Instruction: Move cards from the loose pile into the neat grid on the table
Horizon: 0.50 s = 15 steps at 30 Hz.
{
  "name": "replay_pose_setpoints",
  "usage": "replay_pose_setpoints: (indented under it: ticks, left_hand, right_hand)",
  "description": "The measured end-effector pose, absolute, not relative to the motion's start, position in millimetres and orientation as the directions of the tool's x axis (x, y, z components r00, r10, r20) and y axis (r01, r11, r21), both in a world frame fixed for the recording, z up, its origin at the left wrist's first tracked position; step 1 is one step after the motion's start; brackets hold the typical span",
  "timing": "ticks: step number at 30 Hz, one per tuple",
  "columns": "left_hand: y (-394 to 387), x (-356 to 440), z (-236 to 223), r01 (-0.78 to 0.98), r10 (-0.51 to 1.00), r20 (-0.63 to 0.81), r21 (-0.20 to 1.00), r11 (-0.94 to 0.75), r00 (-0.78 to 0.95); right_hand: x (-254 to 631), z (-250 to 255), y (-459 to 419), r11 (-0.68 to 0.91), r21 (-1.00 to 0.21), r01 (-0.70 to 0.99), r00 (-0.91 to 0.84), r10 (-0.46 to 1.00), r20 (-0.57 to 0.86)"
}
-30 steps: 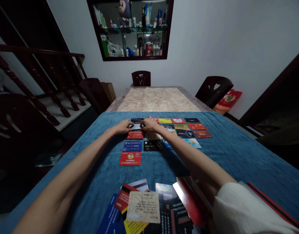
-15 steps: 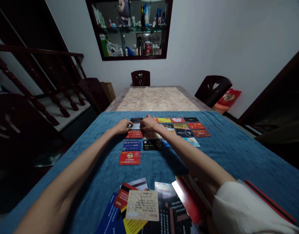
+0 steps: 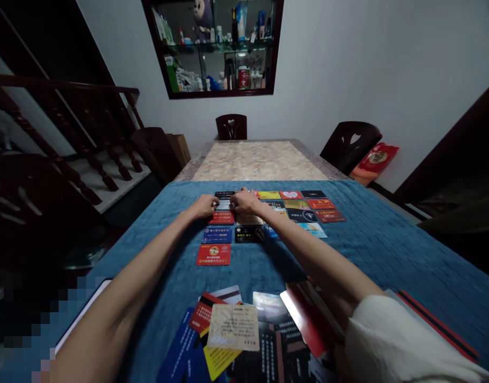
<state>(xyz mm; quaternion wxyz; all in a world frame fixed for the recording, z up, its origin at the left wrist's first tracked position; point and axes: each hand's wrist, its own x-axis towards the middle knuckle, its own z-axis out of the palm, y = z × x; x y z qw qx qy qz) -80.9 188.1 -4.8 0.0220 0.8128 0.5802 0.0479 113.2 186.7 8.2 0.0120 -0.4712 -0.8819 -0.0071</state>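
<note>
Both my arms reach far out over a blue cloth point(image 3: 380, 250). My left hand point(image 3: 204, 206) and my right hand point(image 3: 245, 202) meet at a pale card point(image 3: 224, 205) in the left column of a grid of cards, their fingers curled and pinching its two ends. Above it lies a black card point(image 3: 224, 194), below it a red card point(image 3: 222, 217), then a blue card point(image 3: 216, 234) and a red card point(image 3: 213, 254). To the right more rows of cards point(image 3: 308, 207) lie flat. A loose heap of cards point(image 3: 236, 332) sits near me.
Beyond the cloth the marbled table top point(image 3: 258, 159) is bare. Dark wooden chairs point(image 3: 231, 126) stand at the far end and at the right point(image 3: 350, 146). A wall cabinet point(image 3: 216, 48) holds bottles. A stair railing point(image 3: 68, 133) runs on the left.
My hands have stayed on the pale card and barely shifted. The view has moved slightly, and a white edge has appeared at the lower left.
</note>
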Motion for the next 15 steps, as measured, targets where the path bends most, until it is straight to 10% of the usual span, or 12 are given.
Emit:
replay_pose_setpoints:
  ticks: [15]
  left_hand:
    - [128.6, -36.7, 0.7, 0.948, 0.928, 0.239, 0.067, -0.310, 0.287]
  right_hand:
    - [160.3, 20.2, 133.5, 0.617, 0.005, 0.787, -0.606, 0.771, 0.196]
